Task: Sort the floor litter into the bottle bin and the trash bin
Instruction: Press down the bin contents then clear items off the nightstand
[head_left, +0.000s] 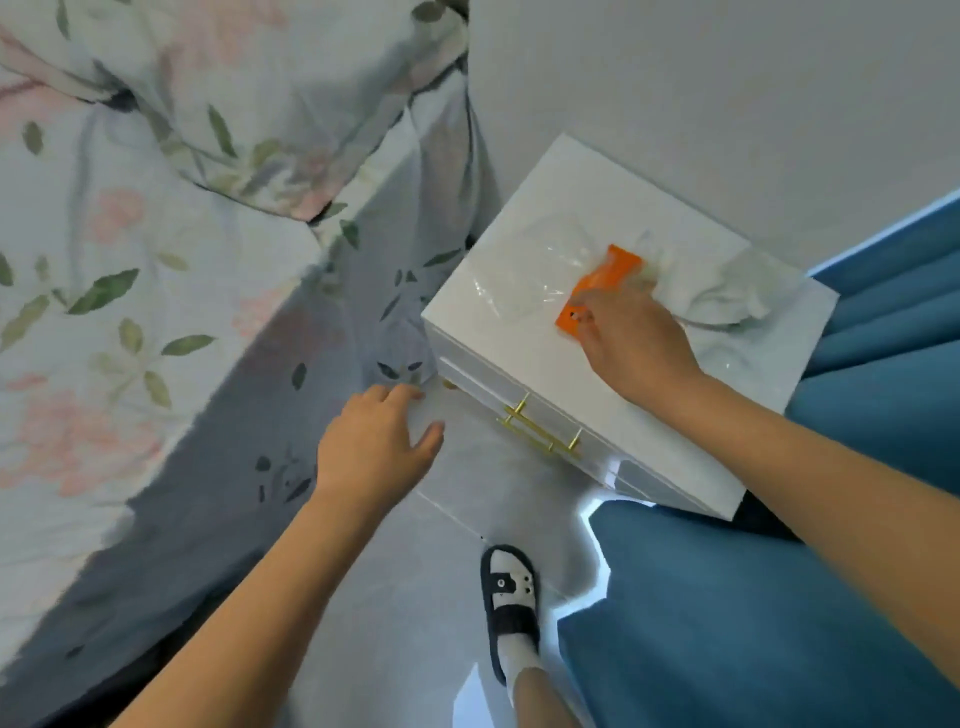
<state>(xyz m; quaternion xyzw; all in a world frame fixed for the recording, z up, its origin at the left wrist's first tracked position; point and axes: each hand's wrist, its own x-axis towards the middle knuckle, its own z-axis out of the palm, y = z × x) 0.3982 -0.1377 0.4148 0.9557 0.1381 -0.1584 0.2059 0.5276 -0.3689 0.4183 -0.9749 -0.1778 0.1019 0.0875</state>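
The right hand (631, 345) reaches over the top of a white nightstand (493, 322), its fingertips curled onto an orange wrapper (597, 291) that lies flat near the middle of the top; whether it pinches the wrapper or only presses it is blurred. Just left of the hand lies a crumpled clear plastic bag (524, 283), and just beyond its knuckles a crumpled white tissue (727, 296) sits close to the nightstand's far right edge, beside a blue curtain (893, 332). The left hand (382, 441) hangs open, fingers relaxed, holding nothing, over the narrow strip of grey floor (467, 499) between the floral bedding (130, 270) and the nightstand's front edge with its brass handles (540, 428).
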